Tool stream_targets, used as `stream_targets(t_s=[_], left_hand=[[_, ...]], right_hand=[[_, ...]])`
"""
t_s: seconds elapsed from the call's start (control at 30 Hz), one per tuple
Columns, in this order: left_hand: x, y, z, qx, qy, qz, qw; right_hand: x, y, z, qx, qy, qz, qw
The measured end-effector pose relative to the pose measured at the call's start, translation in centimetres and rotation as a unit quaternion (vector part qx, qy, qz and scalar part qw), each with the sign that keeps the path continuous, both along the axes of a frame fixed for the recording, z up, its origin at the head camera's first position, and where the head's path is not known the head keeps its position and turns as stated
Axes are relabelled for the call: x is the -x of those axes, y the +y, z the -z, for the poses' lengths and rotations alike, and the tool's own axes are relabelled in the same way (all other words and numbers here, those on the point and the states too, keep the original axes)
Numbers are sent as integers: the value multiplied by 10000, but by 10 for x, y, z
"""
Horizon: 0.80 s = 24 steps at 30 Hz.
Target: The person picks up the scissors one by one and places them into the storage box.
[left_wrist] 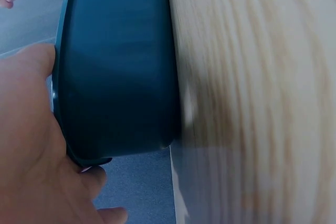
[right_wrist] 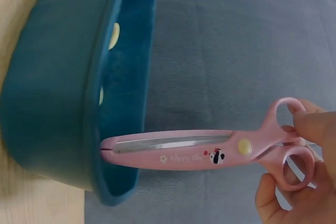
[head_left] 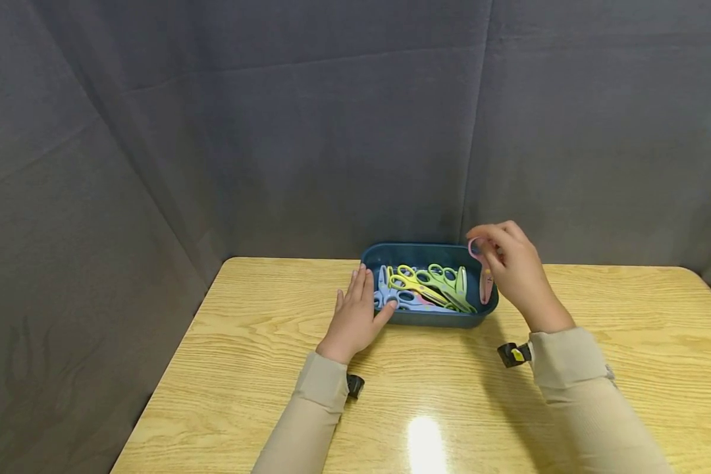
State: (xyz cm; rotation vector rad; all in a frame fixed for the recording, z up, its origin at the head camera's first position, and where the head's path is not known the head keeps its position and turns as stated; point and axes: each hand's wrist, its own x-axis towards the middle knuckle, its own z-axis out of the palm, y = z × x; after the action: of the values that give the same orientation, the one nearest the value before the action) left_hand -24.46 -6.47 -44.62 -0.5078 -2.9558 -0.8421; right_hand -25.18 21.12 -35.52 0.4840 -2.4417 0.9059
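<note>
My right hand (head_left: pixel 517 275) holds pink scissors (right_wrist: pixel 184 156) by their finger loops, fingers curled at the handles. The scissors hang with the closed tips down, inside the right end of a dark blue plastic bin (head_left: pixel 432 320). In the right wrist view, a panda picture and "happy day" lettering show on the pink blade cover. At the bin's front left corner rests my left hand (head_left: pixel 355 317), its fingers straight along the left side and the thumb over the front rim. Blue scissors (head_left: pixel 415 304), yellow scissors (head_left: pixel 411 283) and green scissors (head_left: pixel 450 288) lie jumbled in the bin.
The bin stands near the far edge of a light wooden table (head_left: pixel 261 368). A dark grey curtain (head_left: pixel 332 145) hangs right behind the table and along its left side. Each wrist wears a small black device (head_left: pixel 511 355) on a strap.
</note>
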Motion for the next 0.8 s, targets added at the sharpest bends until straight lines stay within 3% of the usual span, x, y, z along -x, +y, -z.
stream_targets(t_s=[0.23,0.5,0.8], left_hand=[[0,0,0,89,21,-34,10000],[-2,0,1,313,119,-115,9994],[-2,2,-2,391,276,-95,9988]], right_hand=[[9,-4,7,-259,-412,-286,9984],[20,-9,16,-423,-1229,-425,9906],[28,-9,22,-543,-1473,-420,9867]])
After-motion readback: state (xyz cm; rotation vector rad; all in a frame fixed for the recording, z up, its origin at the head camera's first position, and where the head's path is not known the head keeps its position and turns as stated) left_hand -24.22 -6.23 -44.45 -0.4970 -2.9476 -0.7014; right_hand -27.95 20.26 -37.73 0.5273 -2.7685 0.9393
